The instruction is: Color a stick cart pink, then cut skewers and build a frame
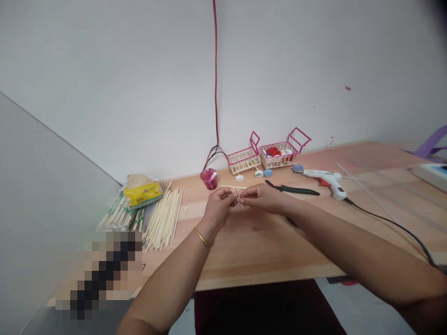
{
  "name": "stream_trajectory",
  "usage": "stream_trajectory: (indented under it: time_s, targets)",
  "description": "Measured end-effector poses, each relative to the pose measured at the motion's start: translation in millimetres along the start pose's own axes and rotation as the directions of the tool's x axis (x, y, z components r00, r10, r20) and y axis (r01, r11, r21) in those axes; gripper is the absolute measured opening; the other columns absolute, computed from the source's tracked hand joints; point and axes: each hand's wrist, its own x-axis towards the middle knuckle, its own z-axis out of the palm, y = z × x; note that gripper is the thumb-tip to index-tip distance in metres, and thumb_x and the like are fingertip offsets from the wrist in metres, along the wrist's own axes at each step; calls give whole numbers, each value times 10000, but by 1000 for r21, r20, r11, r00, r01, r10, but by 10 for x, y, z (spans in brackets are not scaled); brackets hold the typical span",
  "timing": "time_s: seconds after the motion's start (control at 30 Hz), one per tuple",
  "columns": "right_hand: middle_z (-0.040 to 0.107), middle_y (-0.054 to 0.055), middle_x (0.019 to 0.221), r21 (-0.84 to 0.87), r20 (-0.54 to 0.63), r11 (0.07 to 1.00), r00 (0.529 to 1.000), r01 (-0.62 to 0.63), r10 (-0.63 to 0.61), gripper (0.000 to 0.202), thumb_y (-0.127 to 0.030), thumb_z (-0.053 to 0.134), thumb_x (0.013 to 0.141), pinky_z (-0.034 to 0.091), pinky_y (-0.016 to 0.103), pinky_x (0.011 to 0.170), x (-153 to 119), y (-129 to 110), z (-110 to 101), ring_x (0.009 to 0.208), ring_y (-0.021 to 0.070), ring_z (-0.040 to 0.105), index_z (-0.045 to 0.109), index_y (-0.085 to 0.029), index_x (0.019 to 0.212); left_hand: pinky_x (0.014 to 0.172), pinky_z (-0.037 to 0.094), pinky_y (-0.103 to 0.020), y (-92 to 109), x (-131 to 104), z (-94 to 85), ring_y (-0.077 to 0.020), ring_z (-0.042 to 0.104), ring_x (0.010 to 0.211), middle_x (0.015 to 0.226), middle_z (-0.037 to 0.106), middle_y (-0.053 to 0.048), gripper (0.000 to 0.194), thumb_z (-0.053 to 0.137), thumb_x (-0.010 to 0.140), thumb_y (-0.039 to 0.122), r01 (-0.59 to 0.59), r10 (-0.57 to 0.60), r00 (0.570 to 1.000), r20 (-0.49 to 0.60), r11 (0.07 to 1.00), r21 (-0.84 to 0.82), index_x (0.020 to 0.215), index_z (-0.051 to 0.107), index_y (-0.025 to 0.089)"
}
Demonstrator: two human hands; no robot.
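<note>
Over the middle of the table, my left hand (218, 204) and my right hand (261, 197) meet with fingertips pinched together. Between them are short, thin wooden sticks (238, 197), which seem to cross; the fingers hide how they join. Just behind the fingers lies another pale stick (225, 186). Beyond my hands stand two small stick-built carts with pink rims and handles: a bare one (244, 163) and one holding red and white bits (279, 160). Bottle caps (259, 174) sit in front of them.
Loose sticks (164, 221) and bagged sticks under a yellow packet (143, 194) lie left. A pink-filled cup (209, 179) stands near the wall cable (215, 93). Rightward are a dark-green-handled cutting tool (300, 190) and a white glue gun (326, 177) with trailing cord (387, 221).
</note>
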Motion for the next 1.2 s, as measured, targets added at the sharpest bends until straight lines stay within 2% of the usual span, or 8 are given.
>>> stream_trajectory:
  time_s: [0.1, 0.3, 0.47, 0.63, 0.77, 0.87, 1.03, 1.2]
  targets:
    - [586, -21, 645, 135, 33, 990, 999, -46, 42, 308, -452, 602, 747, 342, 230, 562, -4, 85, 45, 596, 103, 474, 682, -163, 818, 546, 352, -210, -23, 19, -20, -63, 479, 510, 564, 548, 36, 299, 773, 606, 317, 41, -42, 999, 29, 999, 8, 702, 558, 133]
    - [548, -34, 611, 204, 63, 973, 994, -104, 93, 354, -488, 644, 703, 285, 219, 515, -56, 167, 43, 548, 82, 406, 685, -152, 808, 538, 372, -205, -47, 35, -44, -73, 519, 510, 590, 584, 20, 280, 764, 606, 291, 99, -100, 993, 56, 995, 22, 733, 581, 122]
    - [488, -53, 544, 138, 52, 985, 994, -107, 101, 364, -468, 618, 721, 245, 217, 482, -74, 157, 27, 497, 75, 364, 697, -146, 874, 545, 396, -214, -37, 53, -87, -83, 542, 528, 656, 632, -24, 285, 721, 643, 318, 129, -137, 987, 88, 988, 89, 799, 632, 96]
    - [540, -57, 573, 143, -10, 979, 989, -144, 147, 271, -363, 603, 688, 282, 205, 472, -47, 217, 47, 481, 76, 414, 634, -167, 872, 466, 326, -192, 2, 49, -129, -66, 481, 445, 574, 586, 16, 257, 680, 655, 247, 125, -137, 990, 26, 955, 268, 871, 629, 116]
    - [585, -38, 603, 60, -42, 987, 988, -148, 150, 214, -332, 606, 679, 316, 202, 471, -26, 242, 103, 511, 92, 480, 607, -172, 821, 453, 312, -207, 51, 20, -145, -86, 471, 423, 495, 557, 15, 67, 598, 696, 208, 71, -118, 992, 38, 791, 608, 700, 611, 142]
    - [592, -33, 597, 4, -71, 988, 985, -157, 157, 186, -297, 627, 674, 325, 203, 470, -17, 223, 133, 515, 99, 492, 589, -175, 809, 482, 320, -224, 91, 24, -173, -108, 482, 457, 487, 555, 5, 107, 567, 710, 194, -13, -40, 998, 47, 602, 798, 613, 598, 158]
    - [620, -12, 653, -81, -185, 983, 972, -164, 147, 182, -249, 614, 689, 371, 222, 538, 8, 239, 132, 601, 127, 546, 586, -177, 854, 576, 344, -250, 134, 89, -297, -143, 528, 593, 619, 623, -31, 82, 588, 691, 178, -61, 100, 995, 17, 453, 890, 624, 632, 167]
    - [608, -24, 640, -97, -196, 982, 971, -160, 139, 208, -250, 590, 710, 373, 222, 532, 13, 285, 114, 588, 127, 543, 574, -181, 905, 612, 363, -259, 163, 100, -392, -162, 547, 636, 723, 661, -46, 184, 629, 631, 145, -96, 92, 993, 68, 335, 937, 802, 690, 176]
